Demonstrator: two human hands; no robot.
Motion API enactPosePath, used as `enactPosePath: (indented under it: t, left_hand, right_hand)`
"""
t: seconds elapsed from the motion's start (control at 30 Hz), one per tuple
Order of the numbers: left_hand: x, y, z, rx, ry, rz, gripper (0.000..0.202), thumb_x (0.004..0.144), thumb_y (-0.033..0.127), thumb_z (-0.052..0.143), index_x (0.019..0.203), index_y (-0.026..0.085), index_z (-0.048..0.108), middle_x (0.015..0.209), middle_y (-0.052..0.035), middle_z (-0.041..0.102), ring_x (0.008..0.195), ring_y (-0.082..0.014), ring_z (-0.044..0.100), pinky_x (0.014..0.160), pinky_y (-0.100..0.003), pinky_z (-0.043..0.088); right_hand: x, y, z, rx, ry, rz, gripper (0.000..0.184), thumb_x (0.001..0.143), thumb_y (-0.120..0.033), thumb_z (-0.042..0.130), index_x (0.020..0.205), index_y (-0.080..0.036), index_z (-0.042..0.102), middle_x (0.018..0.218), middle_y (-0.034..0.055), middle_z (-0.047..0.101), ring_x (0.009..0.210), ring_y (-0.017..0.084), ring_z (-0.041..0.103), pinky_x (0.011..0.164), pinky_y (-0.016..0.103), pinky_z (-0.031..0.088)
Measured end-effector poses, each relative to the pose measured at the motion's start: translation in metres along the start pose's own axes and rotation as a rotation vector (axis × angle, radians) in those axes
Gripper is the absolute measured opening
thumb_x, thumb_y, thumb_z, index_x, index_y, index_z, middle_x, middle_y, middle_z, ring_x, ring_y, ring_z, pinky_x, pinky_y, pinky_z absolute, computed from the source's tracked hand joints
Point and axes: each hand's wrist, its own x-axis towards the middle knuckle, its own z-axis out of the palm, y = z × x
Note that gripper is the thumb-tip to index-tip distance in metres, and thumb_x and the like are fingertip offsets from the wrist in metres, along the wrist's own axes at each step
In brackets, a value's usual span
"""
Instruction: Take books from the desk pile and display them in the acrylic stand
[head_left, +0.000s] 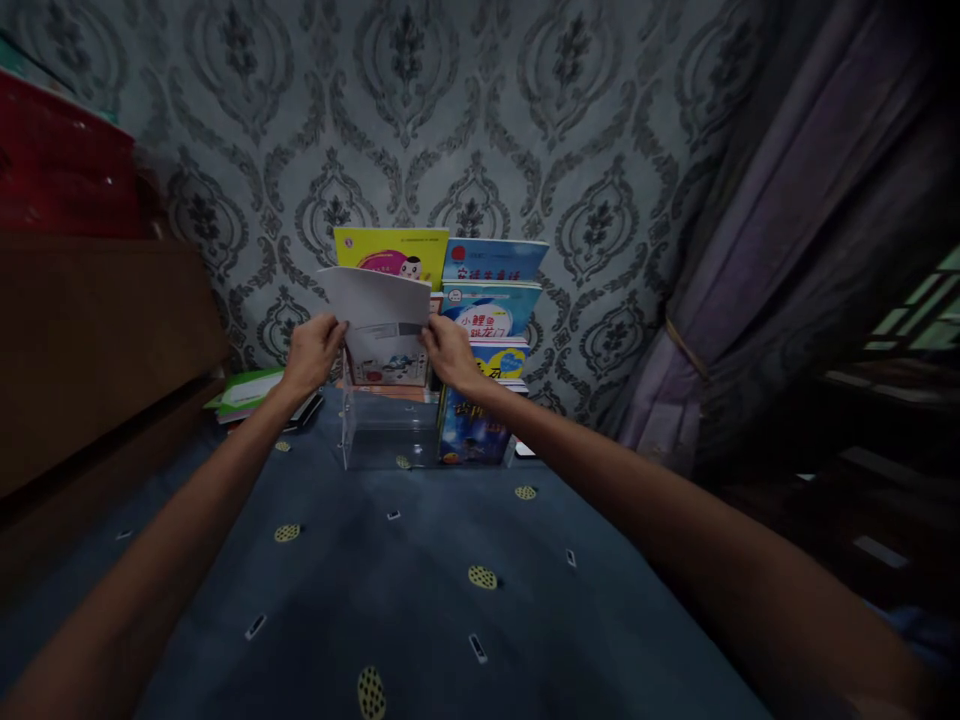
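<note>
Between my two hands is a thin book (pixel 380 300) with a pale cover, a grey band and a small picture low on it. My left hand (pixel 313 350) pinches its left edge, and my right hand (pixel 450 352) grips the right edge. Its top leans back in front of a yellow book (pixel 390 240). The book is over the left column of a clear acrylic tiered stand (pixel 394 440). In the right column stand a blue book (pixel 495 258), a light blue book (pixel 491 305), a book with a yellow patch (pixel 504 362) and a dark blue book (pixel 474 430).
A patterned dark blue cloth (pixel 405 590) covers the surface. Green and dark books (pixel 251 392) lie flat left of the stand. A brown cabinet (pixel 97 350) carrying a red bag (pixel 64 165) rises at left. A tied purple curtain (pixel 720 280) hangs at right, before patterned wallpaper (pixel 472 110).
</note>
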Motion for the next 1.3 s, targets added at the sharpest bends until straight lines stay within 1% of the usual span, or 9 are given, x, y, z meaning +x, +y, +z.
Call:
enactPosePath:
  t: [0.1,0.23,0.43,0.57,0.73,0.9,1.07,1.17,1.3]
  left_hand:
    - [0.000,-0.008,0.008,-0.017,-0.036,-0.018,0.025,0.093,0.031,0.046,0.070,0.021,0.051,0.067,-0.0021,0.060,0.069,-0.0180,0.057,0.065,-0.025,0.041]
    - [0.002,-0.012,0.013,-0.042,-0.025,-0.011,0.023,0.093,0.031,0.045,0.074,0.021,0.053,0.068,-0.0023,0.062,0.071,-0.0183,0.060,0.064,-0.025,0.042]
    - [0.006,-0.015,0.013,0.008,0.014,0.092,0.026,0.095,0.032,0.044,0.073,0.020,0.053,0.072,-0.0036,0.065,0.073,-0.0183,0.060,0.068,-0.025,0.044]
    - [0.006,-0.020,0.018,0.143,-0.099,0.068,0.029,0.097,0.032,0.041,0.076,0.020,0.057,0.078,-0.0053,0.069,0.077,-0.0192,0.063,0.071,-0.026,0.046]
    - [0.003,-0.023,0.023,0.268,-0.198,-0.016,0.030,0.099,0.031,0.041,0.086,0.018,0.065,0.088,-0.0104,0.074,0.084,-0.0236,0.068,0.075,-0.029,0.048]
    - [-0.004,-0.021,0.026,0.409,-0.250,-0.103,0.028,0.098,0.033,0.047,0.096,0.017,0.070,0.097,-0.0166,0.076,0.096,-0.0321,0.071,0.079,-0.035,0.049]
    - [-0.012,-0.018,0.026,0.471,-0.269,-0.156,0.031,0.100,0.036,0.045,0.101,0.017,0.070,0.100,-0.0175,0.076,0.099,-0.0338,0.071,0.082,-0.037,0.050]
    - [-0.013,-0.016,0.026,0.469,-0.250,-0.178,0.033,0.101,0.036,0.042,0.111,0.015,0.066,0.102,-0.0184,0.075,0.101,-0.0343,0.071,0.083,-0.038,0.050]
    - [-0.010,-0.014,0.029,0.422,-0.223,-0.173,0.032,0.103,0.035,0.040,0.122,0.016,0.058,0.110,-0.0163,0.074,0.105,-0.0307,0.070,0.086,-0.035,0.050]
  right_hand:
    - [0.000,0.006,0.010,-0.022,-0.019,0.024,0.016,0.091,-0.016,0.042,0.083,-0.020,0.056,0.085,0.0070,0.060,0.083,0.022,0.053,0.081,0.034,0.042]
    - [0.000,0.012,0.014,-0.028,-0.018,0.030,0.015,0.090,-0.017,0.042,0.087,-0.019,0.056,0.089,0.0081,0.061,0.086,0.023,0.053,0.084,0.035,0.042]
    - [0.001,0.014,0.011,-0.024,-0.012,0.036,0.018,0.092,-0.019,0.041,0.096,-0.018,0.059,0.096,0.0103,0.065,0.092,0.025,0.056,0.088,0.038,0.045]
    - [-0.002,0.013,0.014,-0.072,-0.120,0.137,0.017,0.089,-0.018,0.043,0.094,-0.018,0.059,0.092,0.0110,0.067,0.090,0.027,0.060,0.087,0.040,0.048]
    - [-0.010,0.007,0.013,-0.083,-0.151,0.151,0.020,0.086,-0.015,0.045,0.100,-0.016,0.059,0.097,0.0150,0.069,0.093,0.030,0.062,0.090,0.045,0.051]
    - [-0.019,0.000,0.008,-0.095,-0.109,0.120,0.030,0.087,-0.015,0.041,0.113,-0.012,0.057,0.112,0.0207,0.066,0.106,0.033,0.061,0.097,0.051,0.049]
    - [-0.025,0.000,0.010,-0.046,-0.017,0.012,0.051,0.088,-0.016,0.040,0.137,-0.009,0.046,0.120,0.0216,0.064,0.114,0.035,0.058,0.101,0.055,0.049]
    - [-0.025,0.002,0.014,-0.031,0.031,0.056,0.057,0.088,-0.017,0.041,0.144,-0.006,0.040,0.127,0.0234,0.060,0.118,0.035,0.057,0.103,0.055,0.048]
    - [-0.021,0.003,0.015,-0.046,0.059,0.150,0.058,0.086,-0.018,0.045,0.142,-0.003,0.042,0.132,0.0252,0.057,0.126,0.036,0.054,0.111,0.056,0.043]
